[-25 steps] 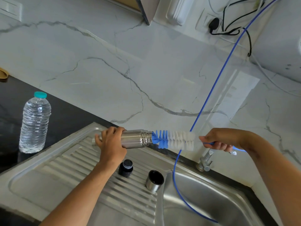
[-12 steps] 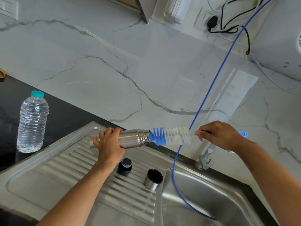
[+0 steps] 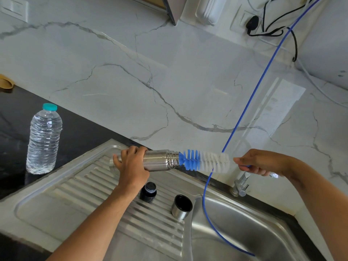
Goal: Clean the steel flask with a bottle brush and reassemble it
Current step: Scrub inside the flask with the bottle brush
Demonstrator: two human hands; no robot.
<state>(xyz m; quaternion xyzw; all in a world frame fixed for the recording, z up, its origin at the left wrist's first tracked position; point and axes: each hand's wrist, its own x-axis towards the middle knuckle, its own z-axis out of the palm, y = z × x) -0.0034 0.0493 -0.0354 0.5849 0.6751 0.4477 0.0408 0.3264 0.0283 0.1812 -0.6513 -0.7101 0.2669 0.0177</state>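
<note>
Gripping the steel flask [image 3: 160, 160] sideways over the drainboard [image 3: 79, 187] in my left hand [image 3: 131, 166], black stopper [image 3: 148, 192] and steel cup [image 3: 181, 206] just below, my right hand [image 3: 258, 163] pinched the bottle brush [image 3: 204, 160] handle, blue bristles at the flask's mouth.

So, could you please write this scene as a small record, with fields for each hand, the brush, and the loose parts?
left hand: grips the steel flask, held level over the drainboard
right hand: holds the brush handle
blue and white bottle brush: tip at the flask mouth, most bristles outside
black stopper: on the ribbed steel drainboard
steel cup lid: beside the stopper, near the basin
</note>
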